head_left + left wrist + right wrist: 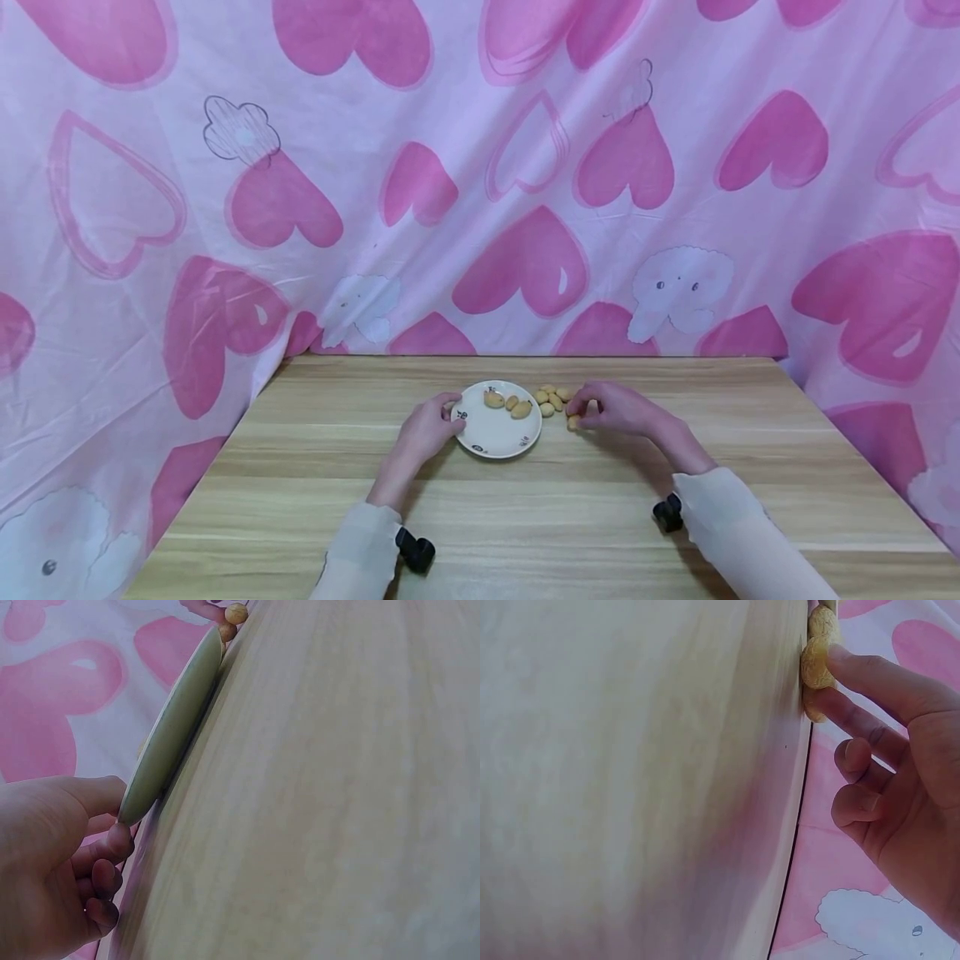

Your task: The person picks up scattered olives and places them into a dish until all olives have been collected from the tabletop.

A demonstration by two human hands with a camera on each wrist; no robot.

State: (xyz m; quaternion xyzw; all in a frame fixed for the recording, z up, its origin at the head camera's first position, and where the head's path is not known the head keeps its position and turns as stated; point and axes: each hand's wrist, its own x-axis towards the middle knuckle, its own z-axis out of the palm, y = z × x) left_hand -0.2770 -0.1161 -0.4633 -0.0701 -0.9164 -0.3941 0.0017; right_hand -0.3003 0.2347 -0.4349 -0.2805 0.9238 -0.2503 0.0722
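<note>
A small white plate (497,435) with dark printed marks on its rim sits toward the back of the table. On it lie a few unshelled peanuts (521,410). My left hand (424,430) pinches the plate's left rim, thumb and fingers at the edge (131,810). Just right of the plate is a loose pile of several peanuts (548,410). Beside that pile, my right hand (621,410) pinches one peanut (819,664) between thumb and index finger, low over the tabletop. The other fingers of that hand are curled in toward the palm.
The wooden table (510,525) runs under both forearms. Behind it hangs a pink cloth (420,250) printed with hearts, which meets the table's back edge. Each sleeved wrist carries a small black camera (415,551).
</note>
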